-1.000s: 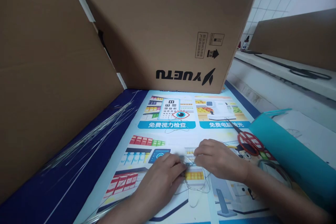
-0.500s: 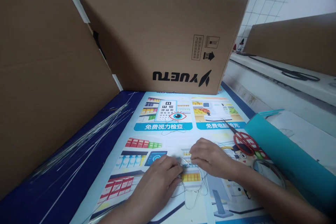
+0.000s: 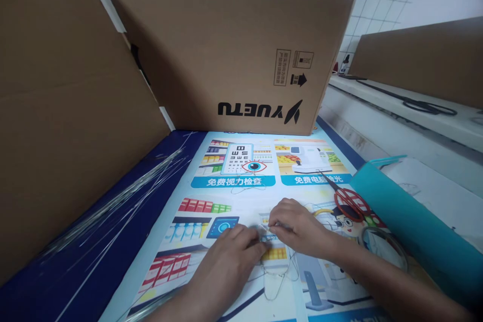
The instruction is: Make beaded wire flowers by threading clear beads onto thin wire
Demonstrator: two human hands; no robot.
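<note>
Two bare hands meet over a printed sheet, with a thin bent wire between them. The left hand comes in from the near left, its thumb and fingers closed together on the wire; how much they cover is hidden. The right hand sits a little farther off, its thumb and forefinger pinched on the wire's far part, with hardly any gap between them. Only a narrow space parts the two sets of fingertips, and a tangled stretch of wire bridges it. From this pinch the loose loops spread toward the near side, to the right of the left fingers. Their long axis seems to run roughly near to far, though fine bends blur. Scissors lie to the right, beyond the right forearm, and long strands lie far left.
</note>
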